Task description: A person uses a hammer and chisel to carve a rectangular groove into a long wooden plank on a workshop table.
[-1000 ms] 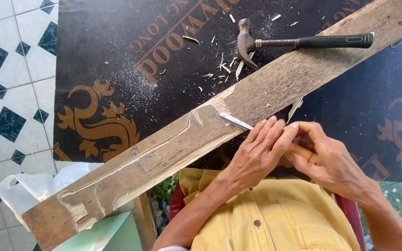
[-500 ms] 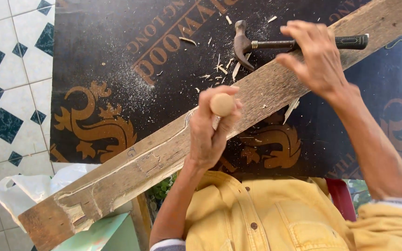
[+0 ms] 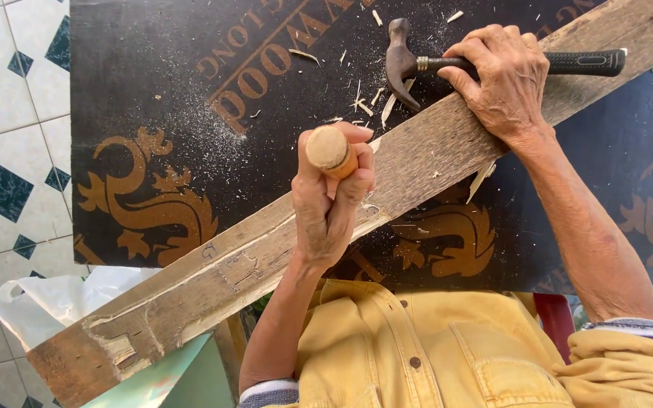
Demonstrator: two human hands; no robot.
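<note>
The left hand (image 3: 332,202) is closed in a fist around a wooden chisel handle (image 3: 329,149), which stands upright, so that its round butt end faces the camera. The blade under the fist is hidden, and it cannot be told where it meets the wood. This hand is over the middle part of a long weathered wooden plank (image 3: 432,147) that lies diagonally, from the lower left to the upper right, across a dark printed board (image 3: 190,98) with brown ornaments.

The right hand (image 3: 504,75) is curled over the neck of a claw hammer (image 3: 493,62), between its dark steel head and the black rubber grip. The fingers wrap the shaft. The hammer lies flat at the upper edge of the plank, partly on the plank and partly on the dark board, well apart from the left hand.

Pale wood chips (image 3: 387,106) and fine sawdust are scattered on the board near the hammer head. The plank shows cut notches (image 3: 126,347) near its lower left end. A white and dark tiled floor (image 3: 9,151) is on the left side. The person wears a yellow shirt (image 3: 432,355).
</note>
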